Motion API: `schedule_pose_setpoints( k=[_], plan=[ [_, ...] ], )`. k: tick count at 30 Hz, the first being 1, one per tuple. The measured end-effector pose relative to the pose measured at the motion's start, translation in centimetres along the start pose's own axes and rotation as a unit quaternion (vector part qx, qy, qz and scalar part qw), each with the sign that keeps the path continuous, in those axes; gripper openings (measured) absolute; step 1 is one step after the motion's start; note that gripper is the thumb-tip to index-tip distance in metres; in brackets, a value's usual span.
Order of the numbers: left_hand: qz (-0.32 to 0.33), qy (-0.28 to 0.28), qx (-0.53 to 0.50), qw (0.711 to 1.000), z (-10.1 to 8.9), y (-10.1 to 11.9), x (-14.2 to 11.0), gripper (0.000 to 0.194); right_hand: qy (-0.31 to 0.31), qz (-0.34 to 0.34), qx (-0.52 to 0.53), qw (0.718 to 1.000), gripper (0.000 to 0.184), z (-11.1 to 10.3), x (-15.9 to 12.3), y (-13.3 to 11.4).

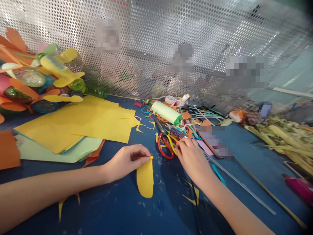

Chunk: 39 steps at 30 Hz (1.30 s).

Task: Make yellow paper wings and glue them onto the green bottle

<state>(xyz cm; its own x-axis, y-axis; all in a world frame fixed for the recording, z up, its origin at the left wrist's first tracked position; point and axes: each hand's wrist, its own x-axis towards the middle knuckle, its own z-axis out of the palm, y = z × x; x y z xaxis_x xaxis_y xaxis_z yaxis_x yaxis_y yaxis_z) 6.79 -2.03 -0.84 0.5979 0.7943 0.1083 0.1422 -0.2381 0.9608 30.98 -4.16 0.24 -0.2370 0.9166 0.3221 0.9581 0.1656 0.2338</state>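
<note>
My left hand (128,161) pinches the folded top end of a yellow paper petal (145,181), rounded at the bottom and hanging over the blue table. My right hand (192,156) is closed, its fingers curled at the edge of a tool pile; what they grip is hidden. A black cord (195,199) runs down from below this hand. Scissors with red handles (166,155) lie just left of it, with a yellow handle loop (171,144) beside them. A blue see-through tool handle (178,133) touches the fingertips' far side.
Yellow paper sheets (102,120) lie left, near bottle-and-paper flowers (58,71). A green bottle wrapped in pale paper (166,112) lies among scraps. A phone (212,142), a clear stick (244,186) and a thin rod (269,192) are right. Perforated metal (146,42) stands behind.
</note>
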Motion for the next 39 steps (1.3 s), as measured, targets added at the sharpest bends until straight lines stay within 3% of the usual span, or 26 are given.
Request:
schedule_pose_setpoints(
  k=[4,9,14,19,25,29,33,36,39],
  plan=[
    [0.006,0.016,0.0,1.0,-0.1,-0.1,0.1,0.01,0.001,0.023,-0.025,0.999,0.031,-0.6,0.1,-1.5],
    [0.004,0.055,0.023,0.998,-0.3,-0.4,0.3,0.011,-0.014,0.051,-0.051,0.997,0.03,-0.7,-0.1,-2.5],
    [-0.02,0.009,0.012,1.0,-0.3,-0.7,0.8,0.012,-0.041,0.076,-0.009,0.996,0.025,-0.4,0.1,-1.9],
    [-0.071,-0.035,-0.05,0.996,0.4,-0.2,2.6,0.012,-0.041,0.079,0.015,0.996,0.029,-0.3,0.3,-1.8],
    [-0.133,0.048,-0.171,0.975,1.9,1.2,5.0,0.012,-0.034,0.078,0.026,0.996,0.028,-0.4,0.3,-2.1],
    [-0.18,0.069,-0.296,0.936,2.0,1.4,5.4,0.014,-0.032,0.096,0.042,0.994,0.026,-0.4,0.3,-1.7],
    [-0.135,0.055,-0.374,0.916,2.2,1.3,5.9,0.016,-0.031,0.105,0.094,0.989,0.028,-0.1,0.5,-0.9],
    [-0.093,0.03,-0.369,0.924,2.6,1.4,6.6,0.016,-0.036,0.125,0.142,0.981,0.029,0.0,0.6,-0.5],
    [-0.09,0.01,-0.349,0.933,3.0,1.7,7.4,0.015,-0.045,0.133,0.178,0.974,0.024,0.2,0.8,-0.2]
  ],
)
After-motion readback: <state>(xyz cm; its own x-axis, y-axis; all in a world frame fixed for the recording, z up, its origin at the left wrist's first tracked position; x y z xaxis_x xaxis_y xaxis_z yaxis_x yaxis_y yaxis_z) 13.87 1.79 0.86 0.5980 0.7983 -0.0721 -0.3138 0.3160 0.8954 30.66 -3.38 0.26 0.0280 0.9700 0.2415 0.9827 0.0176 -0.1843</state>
